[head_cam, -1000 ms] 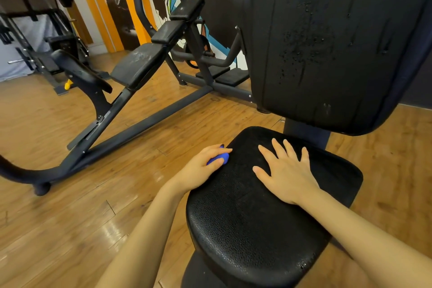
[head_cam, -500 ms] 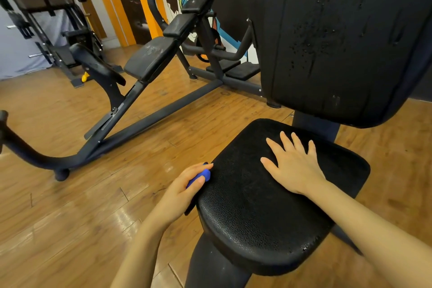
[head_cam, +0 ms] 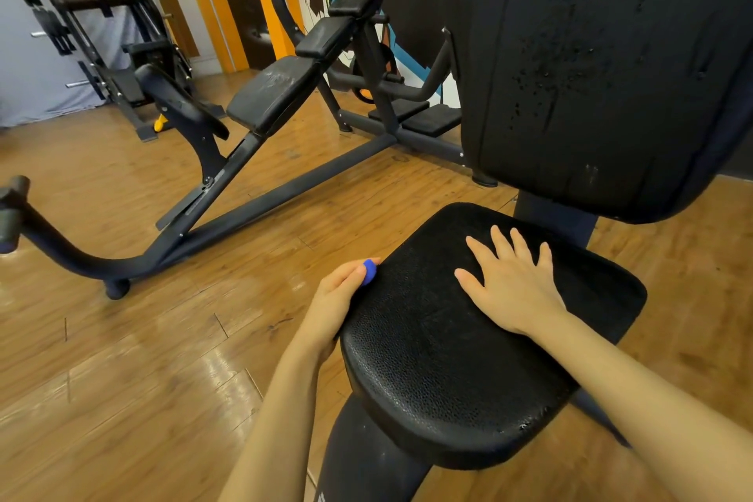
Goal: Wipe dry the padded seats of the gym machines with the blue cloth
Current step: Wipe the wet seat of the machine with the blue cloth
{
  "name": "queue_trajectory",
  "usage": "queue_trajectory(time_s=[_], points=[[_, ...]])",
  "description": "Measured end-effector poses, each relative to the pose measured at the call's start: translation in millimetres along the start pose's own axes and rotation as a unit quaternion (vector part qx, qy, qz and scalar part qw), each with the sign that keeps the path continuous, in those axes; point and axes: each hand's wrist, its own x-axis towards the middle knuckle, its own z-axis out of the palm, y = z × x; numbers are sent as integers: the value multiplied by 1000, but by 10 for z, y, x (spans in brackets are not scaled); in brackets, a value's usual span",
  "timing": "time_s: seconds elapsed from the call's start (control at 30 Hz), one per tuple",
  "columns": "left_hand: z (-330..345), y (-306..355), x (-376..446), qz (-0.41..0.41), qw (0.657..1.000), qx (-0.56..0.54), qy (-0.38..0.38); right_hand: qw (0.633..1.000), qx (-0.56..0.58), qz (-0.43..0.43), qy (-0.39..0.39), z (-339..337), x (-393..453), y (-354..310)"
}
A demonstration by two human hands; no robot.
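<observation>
My left hand (head_cam: 332, 308) is curling around the balled-up blue cloth (head_cam: 369, 271) and pressing it against the left edge of the black textured padded seat (head_cam: 448, 371), while my right hand (head_cam: 514, 286) is lying flat and open-fingered near its back edge, holding nothing. I am judging this to be the edge-wiping step on this one seat; next the one cloth should be sweeping across the top, then up the droplet-speckled black backrest (head_cam: 591, 65), before the second machine's black angled bench pad (head_cam: 272, 92).

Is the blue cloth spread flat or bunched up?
Bunched: only a small wad of blue cloth peeks from the left hand at the seat edge.
</observation>
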Motion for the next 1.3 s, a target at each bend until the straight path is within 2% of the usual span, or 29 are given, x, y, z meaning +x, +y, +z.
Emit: queue_trajectory(time_s=[0.1,0.33,0.53,0.67,0.8,0.97,1.1,1.17,1.3], points=[[-4,-77,-196,26,998,-11,55,1000,3,0,3,2,-5,2],[118,-250,-746,86,978,93,167,1000,1,-3,9,16,-3,3],[367,-299,-1144,135,949,184,219,1000,9,-5,9,33,7,12],[313,-213,-979,187,921,284,189,1000,17,-12,7,14,-18,22],[438,166,-614,233,883,386,133,1000,26,-14,7,-2,-11,26],[746,401,-253,207,854,476,6,998,57,-15,19,-27,-23,56],[819,346,-139,176,783,592,-75,995,90,-7,44,-37,-29,68],[807,331,-151,177,782,592,-80,994,92,-7,53,-30,-26,72],[682,304,-277,191,826,530,-35,993,103,-7,58,-4,-21,78]])
